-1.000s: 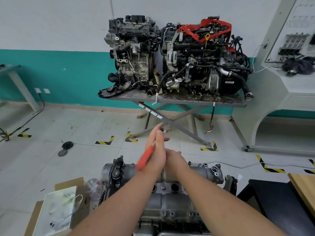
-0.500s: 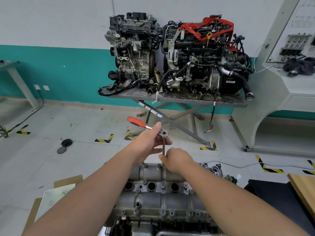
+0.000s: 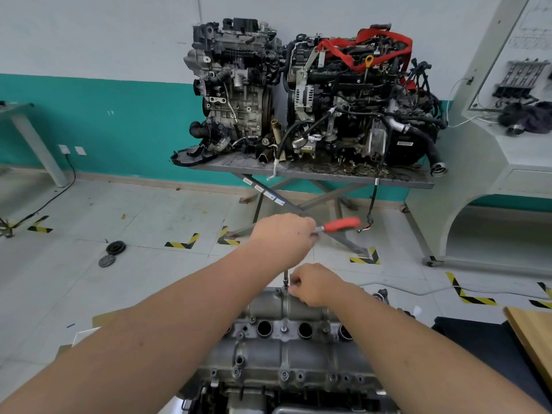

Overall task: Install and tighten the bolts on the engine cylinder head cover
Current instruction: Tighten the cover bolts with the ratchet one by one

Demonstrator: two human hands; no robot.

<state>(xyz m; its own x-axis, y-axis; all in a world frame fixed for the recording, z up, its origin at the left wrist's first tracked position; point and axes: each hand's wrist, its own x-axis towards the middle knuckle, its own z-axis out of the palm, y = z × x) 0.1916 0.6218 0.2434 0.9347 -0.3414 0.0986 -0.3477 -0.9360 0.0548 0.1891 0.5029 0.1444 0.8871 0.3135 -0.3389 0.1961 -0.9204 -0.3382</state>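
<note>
The grey cylinder head cover lies low in the middle, with dark round plug wells and several small bolts along its ribs. My left hand grips the head of a ratchet wrench whose red handle points to the right. From under that hand a thin steel extension bar runs straight down to a bolt at the cover's far edge. My right hand pinches the lower end of the bar just above the cover.
Two engines stand on a folding steel table against the teal wall. A white cabinet is at the right. A wooden board and dark mat lie at the lower right, cardboard at the lower left, round discs on the floor.
The red ratchet handle has swung round from the left side to point right, with my left hand turning over the ratchet head. My right hand stays at the bar's lower end.
</note>
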